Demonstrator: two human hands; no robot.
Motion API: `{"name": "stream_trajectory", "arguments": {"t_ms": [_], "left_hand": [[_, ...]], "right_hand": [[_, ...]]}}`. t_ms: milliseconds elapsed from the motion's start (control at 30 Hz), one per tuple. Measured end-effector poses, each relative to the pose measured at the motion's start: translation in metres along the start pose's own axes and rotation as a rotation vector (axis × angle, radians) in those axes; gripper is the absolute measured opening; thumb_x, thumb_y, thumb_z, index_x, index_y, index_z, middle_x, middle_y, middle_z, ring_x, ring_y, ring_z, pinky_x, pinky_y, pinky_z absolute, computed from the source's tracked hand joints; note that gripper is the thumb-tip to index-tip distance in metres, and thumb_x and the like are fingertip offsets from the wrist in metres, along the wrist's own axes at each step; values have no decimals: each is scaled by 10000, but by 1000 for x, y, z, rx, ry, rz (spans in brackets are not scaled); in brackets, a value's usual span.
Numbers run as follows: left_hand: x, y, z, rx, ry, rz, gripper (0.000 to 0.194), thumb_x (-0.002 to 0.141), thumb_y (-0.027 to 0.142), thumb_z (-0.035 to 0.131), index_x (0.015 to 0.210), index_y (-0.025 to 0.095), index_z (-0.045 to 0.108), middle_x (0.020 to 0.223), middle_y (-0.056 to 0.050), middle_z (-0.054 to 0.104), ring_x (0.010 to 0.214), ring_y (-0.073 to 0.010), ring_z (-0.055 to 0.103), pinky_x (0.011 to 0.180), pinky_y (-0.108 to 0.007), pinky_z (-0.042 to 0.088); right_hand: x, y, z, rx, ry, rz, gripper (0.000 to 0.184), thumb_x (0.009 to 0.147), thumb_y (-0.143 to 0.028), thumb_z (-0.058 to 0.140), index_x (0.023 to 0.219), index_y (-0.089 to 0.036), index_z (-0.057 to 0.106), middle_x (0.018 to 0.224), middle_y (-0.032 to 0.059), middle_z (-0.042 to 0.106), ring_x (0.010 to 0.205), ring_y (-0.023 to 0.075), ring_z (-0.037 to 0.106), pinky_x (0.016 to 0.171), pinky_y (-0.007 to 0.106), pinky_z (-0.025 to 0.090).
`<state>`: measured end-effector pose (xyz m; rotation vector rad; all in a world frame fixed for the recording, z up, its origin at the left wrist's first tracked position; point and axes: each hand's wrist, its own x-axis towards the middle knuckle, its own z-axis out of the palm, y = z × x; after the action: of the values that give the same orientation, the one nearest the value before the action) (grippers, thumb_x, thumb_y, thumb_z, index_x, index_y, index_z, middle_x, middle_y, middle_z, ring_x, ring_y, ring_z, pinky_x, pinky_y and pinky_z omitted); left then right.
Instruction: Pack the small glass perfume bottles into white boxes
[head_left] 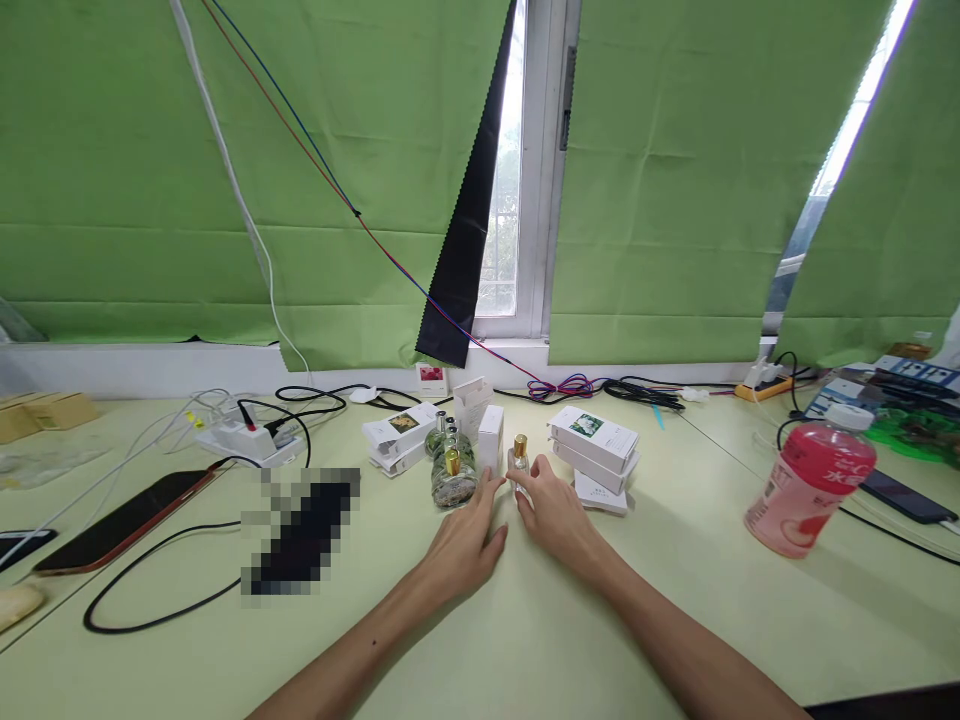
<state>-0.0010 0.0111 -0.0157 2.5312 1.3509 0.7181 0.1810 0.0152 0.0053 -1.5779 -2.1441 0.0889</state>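
My left hand (466,540) reaches forward over the table, its fingers stretched and its thumb held apart. Its fingertips are at the lower front of an upright white box (491,438). My right hand (556,508) has its fingers bent round a small clear glass bottle with a gold cap (520,456), which stands upright. The fingers hide part of the bottle's base. The tips of both hands nearly meet between box and bottle. Left of the box, several round glass bottles (454,484) stand in a row, the front one gold-capped. Behind them is an open white carton (472,405).
Flat white boxes are stacked at right (594,440) and left (401,432). A pink bottle (811,482) stands farther right. Leftward are a phone (139,515), a power strip (251,440) and loose cables. Wire coils (562,386) lie along the back below green blinds (750,180).
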Motion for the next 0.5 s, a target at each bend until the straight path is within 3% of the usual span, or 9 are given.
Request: {"name": "stream_trajectory", "arguments": {"t_ms": [167, 300, 500], "left_hand": [[0, 5, -2, -43, 42, 25, 410, 881, 222, 526, 1289, 221, 482, 1482, -141, 498, 1100, -279, 674, 870, -401, 556], [-2, 12, -6, -102, 69, 47, 187, 913, 205, 468, 1079, 235, 549, 1207, -73, 636, 917, -216, 672, 771, -343, 542], [-5, 17, -11, -164, 78, 85, 160, 960, 228, 424, 978, 218, 583, 971, -31, 623, 583, -111, 523, 581, -261, 461]], "right_hand": [[-1, 0, -1, 18, -6, -17, 346, 947, -146, 484, 1219, -288, 645, 1048, 64, 514, 764, 158, 590, 624, 240, 351], [-1, 0, -1, 26, -2, -46, 351, 955, -156, 483, 1228, -296, 652, 1040, 62, 516, 749, 151, 586, 630, 240, 357], [-2, 1, -1, 59, 8, -56, 350, 965, -159, 485, 1236, -299, 657, 1034, 53, 513, 725, 130, 578, 638, 232, 367]]}}
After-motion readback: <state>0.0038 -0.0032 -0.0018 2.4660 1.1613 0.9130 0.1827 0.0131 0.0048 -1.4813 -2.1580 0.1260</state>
